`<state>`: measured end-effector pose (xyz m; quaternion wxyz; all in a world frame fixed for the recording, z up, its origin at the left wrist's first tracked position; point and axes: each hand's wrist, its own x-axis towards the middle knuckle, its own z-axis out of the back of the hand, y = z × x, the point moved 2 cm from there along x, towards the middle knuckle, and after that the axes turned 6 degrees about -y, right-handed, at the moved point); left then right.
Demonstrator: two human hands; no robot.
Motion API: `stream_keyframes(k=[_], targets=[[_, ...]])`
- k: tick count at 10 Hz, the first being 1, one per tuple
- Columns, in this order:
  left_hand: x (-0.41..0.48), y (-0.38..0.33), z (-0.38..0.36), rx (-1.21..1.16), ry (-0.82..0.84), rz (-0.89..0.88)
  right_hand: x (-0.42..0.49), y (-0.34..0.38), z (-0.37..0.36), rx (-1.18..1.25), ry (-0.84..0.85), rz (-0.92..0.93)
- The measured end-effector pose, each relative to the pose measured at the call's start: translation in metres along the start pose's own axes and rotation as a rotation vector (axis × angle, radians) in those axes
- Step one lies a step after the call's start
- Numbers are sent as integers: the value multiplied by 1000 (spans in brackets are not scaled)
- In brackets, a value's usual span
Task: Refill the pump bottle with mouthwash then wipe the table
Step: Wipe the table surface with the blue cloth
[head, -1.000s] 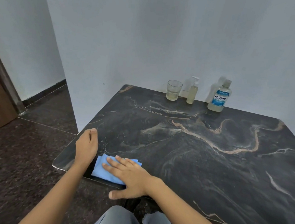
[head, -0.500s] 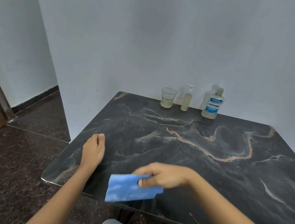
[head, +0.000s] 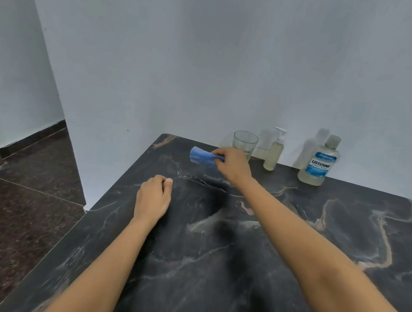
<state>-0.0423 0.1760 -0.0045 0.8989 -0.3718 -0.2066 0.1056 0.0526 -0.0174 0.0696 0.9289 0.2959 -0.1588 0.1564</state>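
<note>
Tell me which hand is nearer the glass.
Right. The right hand, holding the blue cloth, is just in front of the glass; the left hand rests farther back, leftward.

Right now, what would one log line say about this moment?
step: table wipe | right hand: pinches blue cloth beside glass | left hand: curled on table, holds nothing

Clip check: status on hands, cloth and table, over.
Right hand pinches blue cloth at far left of table. Left hand fisted, holding nothing. Glass close behind right hand; pump bottle, mouthwash bottle upright by the wall.
</note>
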Motion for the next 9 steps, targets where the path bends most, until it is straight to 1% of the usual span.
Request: stream_keyframes(k=[1, 2, 3, 4, 5, 6, 7, 8, 9], targets=[[16, -5, -15, 50, -22, -27, 27, -14, -25, -45, -100, -37], [20, -1, -30, 175, -60, -92, 62, -23, -52, 23, -186, -52], [20, 6, -38, 250, -58, -136, 85, -26, -64, 35, -218, -33], [25, 9, -42, 279, -62, -135, 113, -26, -81, -8, -182, -2], [25, 9, -42, 277, -71, -127, 118, -30, -95, -24, -99, 35], [24, 9, -41, 259, -70, -116, 107, -40, -115, -74, 115, 103], [25, 9, -41, 258, -66, -110, 102, -47, -117, -27, 177, 103], [23, 6, -40, 262, -60, -124, 97, -48, -108, -65, 292, 107], [25, 7, -38, 270, -71, -109, 96, -44, -109, -135, 364, 150]])
